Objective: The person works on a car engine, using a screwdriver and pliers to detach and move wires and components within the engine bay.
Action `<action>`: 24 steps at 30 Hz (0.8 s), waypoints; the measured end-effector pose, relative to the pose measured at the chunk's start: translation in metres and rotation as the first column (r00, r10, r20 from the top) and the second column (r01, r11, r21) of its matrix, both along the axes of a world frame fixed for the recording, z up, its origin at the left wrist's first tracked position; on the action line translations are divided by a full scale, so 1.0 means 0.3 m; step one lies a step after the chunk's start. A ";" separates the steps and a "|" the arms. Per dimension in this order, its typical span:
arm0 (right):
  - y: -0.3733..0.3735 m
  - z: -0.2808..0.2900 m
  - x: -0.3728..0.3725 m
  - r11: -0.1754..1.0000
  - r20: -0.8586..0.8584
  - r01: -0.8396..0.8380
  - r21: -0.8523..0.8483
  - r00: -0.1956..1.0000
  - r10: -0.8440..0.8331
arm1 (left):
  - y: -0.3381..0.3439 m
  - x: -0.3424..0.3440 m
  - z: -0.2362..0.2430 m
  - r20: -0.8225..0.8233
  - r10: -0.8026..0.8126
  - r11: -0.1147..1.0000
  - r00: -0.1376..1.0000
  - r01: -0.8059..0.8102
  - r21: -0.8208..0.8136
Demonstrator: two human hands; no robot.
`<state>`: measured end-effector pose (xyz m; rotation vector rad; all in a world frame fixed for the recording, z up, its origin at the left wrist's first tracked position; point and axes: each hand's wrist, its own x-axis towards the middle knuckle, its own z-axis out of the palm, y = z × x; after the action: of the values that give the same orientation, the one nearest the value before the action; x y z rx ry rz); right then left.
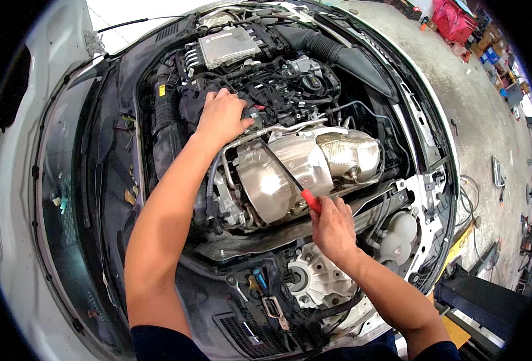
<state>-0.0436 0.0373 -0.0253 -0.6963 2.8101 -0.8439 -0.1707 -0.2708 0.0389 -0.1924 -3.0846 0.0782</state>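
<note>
The single head view looks steeply down from above into an open engine bay (278,138), close enough that both forearms reach in from the lower edge. Its fisheye lens bends the car's edges toward a dark round rim, with the workshop floor (488,120) at right.

sleeves: short, dark navy, at upper arms | forearms: bare | hands (220,117): bare, no gloves

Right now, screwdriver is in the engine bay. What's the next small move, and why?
Probably ease the red-handled screwdriver tip a little further toward the connector under the left hand. The right hand holds the handle; the shaft runs over the silver heat shield, its tip close by the left thumb, which pins the black parts there.
</note>
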 end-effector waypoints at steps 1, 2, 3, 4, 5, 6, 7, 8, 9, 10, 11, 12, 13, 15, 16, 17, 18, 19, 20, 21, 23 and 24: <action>0.002 -0.006 -0.001 1.000 -0.002 -0.005 0.009 1.000 0.005 | 0.003 0.002 0.001 0.007 0.008 1.000 1.000 -0.008 0.013; 0.002 -0.011 0.000 1.000 -0.020 -0.015 -0.008 1.000 0.014 | 0.007 0.001 0.003 -0.003 0.001 1.000 1.000 -0.001 0.012; 0.005 -0.019 -0.003 1.000 -0.050 -0.017 -0.019 0.999 0.016 | 0.010 0.002 0.004 -0.009 -0.002 1.000 1.000 0.002 0.013; 0.006 -0.026 -0.003 0.999 -0.077 -0.019 -0.029 0.997 0.017 | 0.014 0.003 0.004 -0.001 0.002 1.000 1.000 -0.002 0.011; 0.006 -0.034 -0.003 1.000 -0.083 -0.020 -0.023 0.996 0.018 | 0.018 0.004 0.003 -0.015 -0.003 1.000 1.000 0.003 0.008; 0.008 -0.041 -0.004 1.000 -0.088 -0.022 -0.016 0.996 0.020 | 0.021 0.006 0.003 -0.017 0.000 1.000 1.000 0.000 0.003; 0.008 -0.048 -0.005 1.000 -0.076 -0.029 0.009 0.997 0.029 | 0.024 0.007 0.002 -0.009 0.008 1.000 1.000 -0.008 -0.005; 0.010 -0.055 -0.006 0.999 -0.103 -0.043 -0.020 0.994 0.041 | 0.028 0.012 -0.001 -0.019 0.016 1.000 1.000 -0.016 0.002; 0.010 -0.060 -0.007 0.998 -0.118 -0.062 -0.031 0.991 0.058 | 0.031 0.015 -0.003 -0.022 0.030 1.000 0.999 -0.030 0.005; 0.012 -0.064 -0.008 0.996 -0.135 -0.072 -0.044 0.989 0.065 | 0.033 0.016 -0.004 -0.026 0.042 0.999 0.999 -0.042 0.008; 0.013 -0.067 -0.010 0.996 -0.129 -0.082 -0.047 0.989 0.075 | 0.036 0.017 -0.006 -0.041 0.047 0.999 0.998 -0.047 0.011; 0.014 -0.069 -0.011 0.995 -0.126 -0.084 -0.052 0.989 0.077 | 0.039 0.019 -0.008 -0.055 0.052 0.999 0.997 -0.052 0.015; 0.016 -0.069 -0.013 0.995 -0.119 -0.085 -0.052 0.990 0.078 | 0.042 0.022 -0.011 -0.064 0.063 0.998 0.996 -0.062 0.020; 0.019 -0.069 -0.019 0.993 -0.110 -0.098 -0.069 0.990 0.090 | 0.052 0.028 -0.016 -0.098 0.069 0.998 0.993 -0.068 0.017; 0.021 -0.066 -0.022 0.993 -0.077 -0.105 -0.050 0.992 0.101 | 0.057 0.031 -0.020 -0.096 0.082 0.997 0.992 -0.080 0.020; 0.022 -0.065 -0.026 0.992 -0.089 -0.103 -0.075 0.991 0.096 | 0.061 0.033 -0.023 -0.112 0.074 0.997 0.991 -0.074 0.006; 0.023 -0.062 -0.030 0.992 -0.073 -0.103 -0.076 0.993 0.098 | 0.064 0.035 -0.025 -0.111 0.074 0.997 0.991 -0.075 -0.006; 0.022 -0.059 -0.034 0.991 -0.061 -0.108 -0.075 0.993 0.104 | 0.065 0.034 -0.027 -0.119 0.073 0.997 0.990 -0.076 -0.019; 0.020 -0.054 -0.039 0.991 -0.038 -0.110 -0.077 0.994 0.107 | 0.063 0.031 -0.028 -0.107 0.077 0.997 0.991 -0.080 -0.024; 0.015 -0.049 -0.043 0.990 -0.017 -0.114 -0.077 0.993 0.113 | 0.059 0.027 -0.028 -0.102 0.078 0.996 0.992 -0.081 -0.030; 0.003 -0.034 -0.050 0.991 0.008 -0.106 -0.085 0.994 0.107 | 0.044 0.011 -0.030 -0.087 0.090 0.995 0.992 -0.092 -0.024; -0.006 -0.024 -0.052 0.991 0.014 -0.096 -0.092 0.995 0.098 | 0.032 -0.002 -0.029 -0.077 0.104 0.994 0.992 -0.105 -0.010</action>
<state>-0.0591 0.0357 -0.0327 -0.8268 2.7113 -0.9603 -0.1712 -0.2613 0.0302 -0.0276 -3.0171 0.1084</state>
